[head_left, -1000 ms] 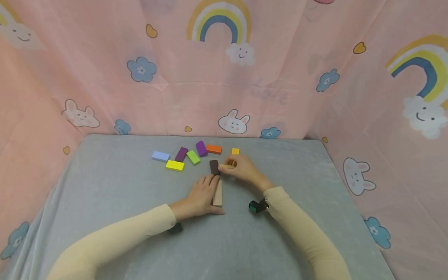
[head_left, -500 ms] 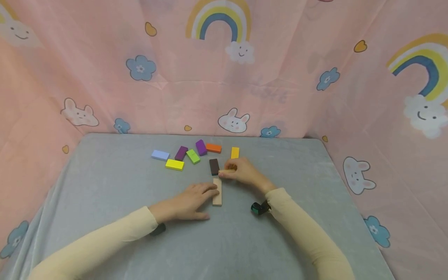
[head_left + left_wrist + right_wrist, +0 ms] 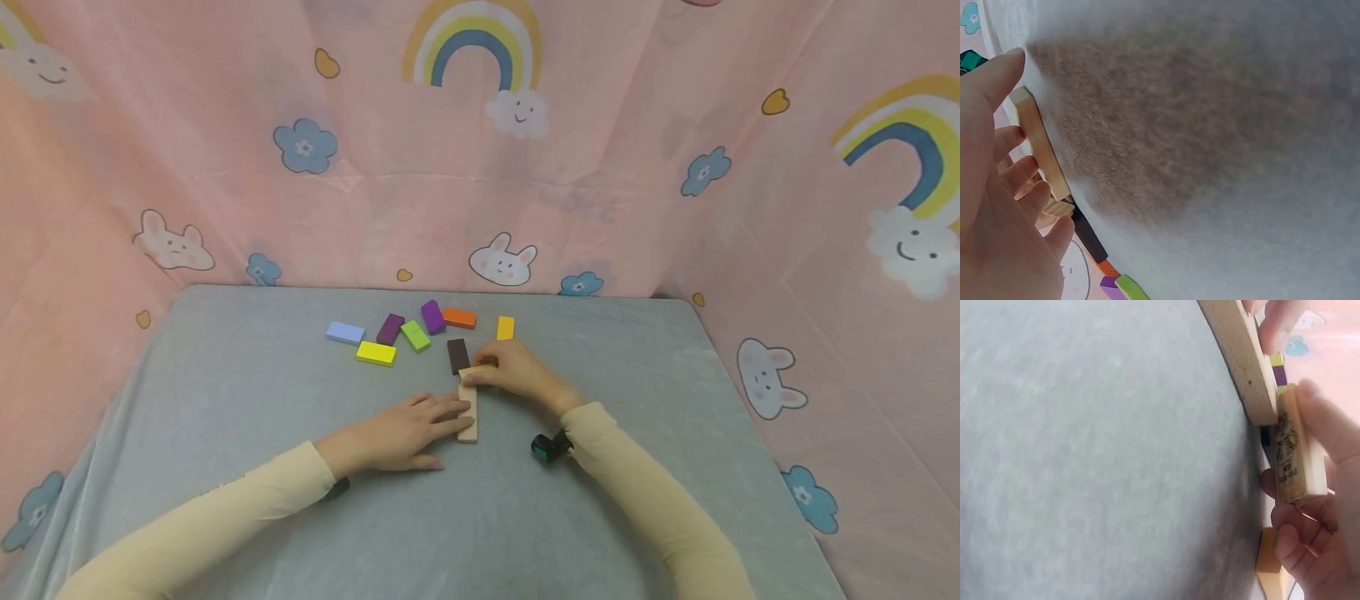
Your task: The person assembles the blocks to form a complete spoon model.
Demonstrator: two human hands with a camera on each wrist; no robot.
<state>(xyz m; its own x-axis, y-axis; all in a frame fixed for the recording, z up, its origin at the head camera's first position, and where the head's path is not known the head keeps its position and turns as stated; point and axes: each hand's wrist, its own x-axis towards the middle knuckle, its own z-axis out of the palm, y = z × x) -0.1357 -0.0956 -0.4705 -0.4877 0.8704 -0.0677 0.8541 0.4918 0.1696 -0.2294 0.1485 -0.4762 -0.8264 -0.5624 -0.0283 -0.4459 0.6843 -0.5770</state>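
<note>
A plain wooden block (image 3: 467, 432) lies lengthwise in the middle of the table. The fingers of my left hand (image 3: 397, 433) stretch out and rest across it, the thumb extended apart on the near side. My right hand (image 3: 517, 368) pinches a second wooden block (image 3: 1300, 450), thumb on one side and fingers on the other. Black print shows on that block's face in the right wrist view. It is held crosswise at the far end of the lying block, overlapping it in the head view. Just beyond lies a dark brown block (image 3: 458, 356).
Farther back lie coloured blocks: light blue (image 3: 346, 333), yellow (image 3: 376, 354), dark purple (image 3: 390, 329), green (image 3: 416, 336), violet (image 3: 432, 317) and orange (image 3: 459, 318). An amber block (image 3: 506, 327) lies behind my right hand. A pink printed curtain (image 3: 420, 200) hangs behind the grey-covered table (image 3: 247, 392).
My left hand has drawn back to the left, uncovering more of the lying block, its fingers on it again. My right hand has brought its block nearer and left, over that block's far end.
</note>
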